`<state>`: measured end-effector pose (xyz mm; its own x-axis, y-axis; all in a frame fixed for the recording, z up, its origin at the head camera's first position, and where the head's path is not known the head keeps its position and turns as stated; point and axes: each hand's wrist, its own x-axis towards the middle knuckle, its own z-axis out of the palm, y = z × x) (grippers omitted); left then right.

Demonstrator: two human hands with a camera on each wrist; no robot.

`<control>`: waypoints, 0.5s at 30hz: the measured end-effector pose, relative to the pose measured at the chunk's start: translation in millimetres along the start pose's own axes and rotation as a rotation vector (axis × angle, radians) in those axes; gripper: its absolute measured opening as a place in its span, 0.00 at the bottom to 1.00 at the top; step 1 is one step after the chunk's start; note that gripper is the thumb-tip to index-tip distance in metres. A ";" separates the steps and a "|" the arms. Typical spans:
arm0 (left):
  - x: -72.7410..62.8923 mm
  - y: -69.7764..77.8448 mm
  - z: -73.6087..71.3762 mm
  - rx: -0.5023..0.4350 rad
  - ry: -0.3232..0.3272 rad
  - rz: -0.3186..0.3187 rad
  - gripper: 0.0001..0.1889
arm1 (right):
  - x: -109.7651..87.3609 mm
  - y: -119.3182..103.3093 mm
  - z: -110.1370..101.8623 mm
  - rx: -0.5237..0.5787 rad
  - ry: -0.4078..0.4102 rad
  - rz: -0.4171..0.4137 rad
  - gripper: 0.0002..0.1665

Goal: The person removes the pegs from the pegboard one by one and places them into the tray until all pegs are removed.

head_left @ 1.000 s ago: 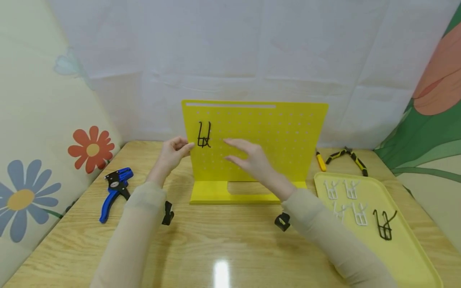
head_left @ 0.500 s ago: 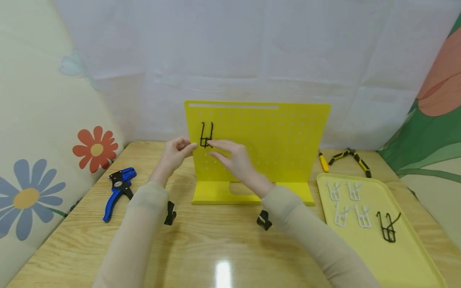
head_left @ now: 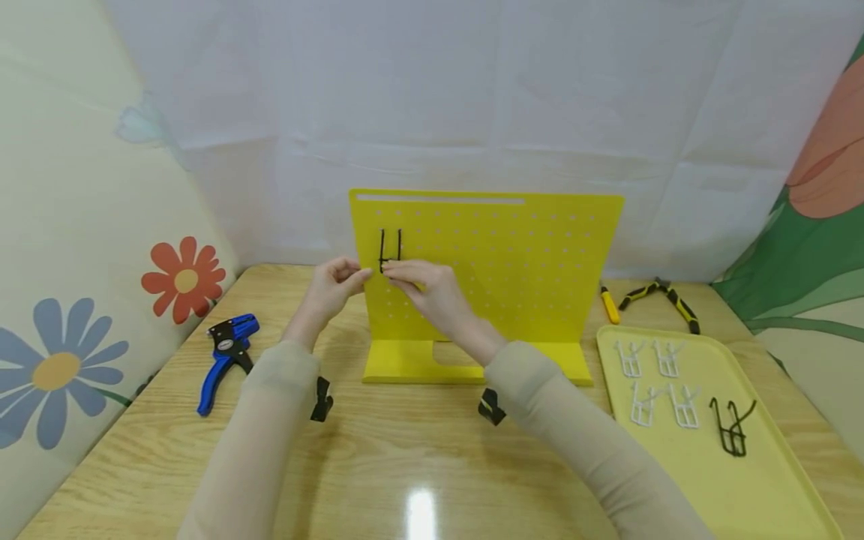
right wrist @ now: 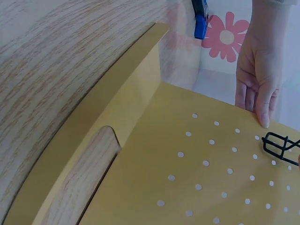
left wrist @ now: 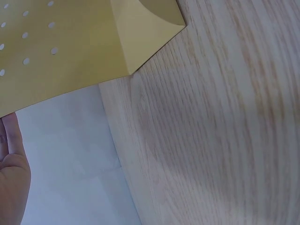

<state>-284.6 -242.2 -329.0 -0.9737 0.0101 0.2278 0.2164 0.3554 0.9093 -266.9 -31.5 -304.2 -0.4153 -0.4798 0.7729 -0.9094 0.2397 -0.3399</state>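
Observation:
A yellow pegboard (head_left: pixel 499 255) stands upright on its base on the wooden table. A black wire hook (head_left: pixel 382 244) sits against its upper left part, top ends at the holes. My left hand (head_left: pixel 328 289) grips the board's left edge, thumb on the front face and fingers behind it, as the right wrist view shows. My right hand (head_left: pixel 432 296) pinches the lower part of the hook, thumb and fingers close together; its fingertips cover that part. In the right wrist view the hook (right wrist: pixel 283 149) lies near the left thumb, and the right hand is almost out of frame.
On the right, a yellow tray (head_left: pixel 763 495) bears several white wire hooks (head_left: pixel 685 409) and another black hook (head_left: pixel 733 431). Behind it lie a yellow-handled tool (head_left: pixel 610 306) and black-and-yellow pliers (head_left: pixel 682 307). A blue wire stripper (head_left: pixel 226 356) lies at the left.
My right hand has moved left across the board's front to the black hook and closed its fingers on the lower part. My left hand has stayed on the board's edge.

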 end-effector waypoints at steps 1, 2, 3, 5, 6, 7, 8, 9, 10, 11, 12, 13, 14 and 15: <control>0.0 0.0 0.0 -0.004 -0.003 0.005 0.12 | 0.6 -0.3 -0.3 -0.010 0.002 -0.015 0.11; 0.0 0.0 0.1 -0.011 -0.004 0.009 0.12 | 1.2 -0.8 -0.6 -0.020 0.006 -0.030 0.11; -0.1 0.0 0.1 -0.017 -0.005 0.012 0.12 | 2.1 -1.6 -0.9 -0.029 0.008 -0.045 0.11; -0.3 0.2 0.2 -0.029 -0.008 0.019 0.12 | 3.9 -3.7 -1.5 -0.044 0.012 -0.072 0.11; -0.3 0.0 0.2 -0.038 -0.010 0.025 0.12 | 4.7 -4.8 -1.7 -0.049 0.013 -0.084 0.11; -0.3 -0.1 0.0 -0.045 -0.011 0.029 0.12 | 5.5 -5.9 -1.9 -0.053 0.009 -0.093 0.11; -0.4 -0.1 0.1 -0.054 -0.011 0.030 0.11 | 6.1 -7.1 -2.1 -0.058 0.003 -0.101 0.11; -0.5 -0.1 -0.1 -0.061 -0.012 0.034 0.10 | 6.6 -8.8 -2.6 -0.059 -0.005 -0.108 0.11; -0.6 -0.1 -0.3 -0.068 -0.012 0.037 0.09 | 6.9 -10.3 -3.0 -0.058 -0.014 -0.115 0.11; -0.9 0.0 -0.7 -0.075 -0.013 0.040 0.08 | 6.9 -11.7 -3.4 -0.057 -0.024 -0.119 0.12; -1.0 0.0 -0.8 -0.079 -0.014 0.041 0.07 | 6.8 -13.2 -4.0 -0.057 -0.033 -0.123 0.12; -1.2 0.3 -0.8 -0.078 -0.011 0.040 0.06 | 6.6 -14.3 -4.4 -0.060 -0.042 -0.128 0.12; -1.4 0.4 -0.8 -0.075 -0.011 0.038 0.06 | 6.3 -15.5 -4.9 -0.061 -0.045 -0.133 0.12; -1.4 0.5 -0.6 -0.070 -0.011 0.039 0.05 | 5.8 -16.6 -5.4 -0.060 -0.043 -0.141 0.12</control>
<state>-283.1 -242.7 -328.7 -0.9651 0.0334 0.2598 0.2582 0.2886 0.9220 -254.1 -33.8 -291.1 -0.2852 -0.5477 0.7865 -0.9564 0.2169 -0.1957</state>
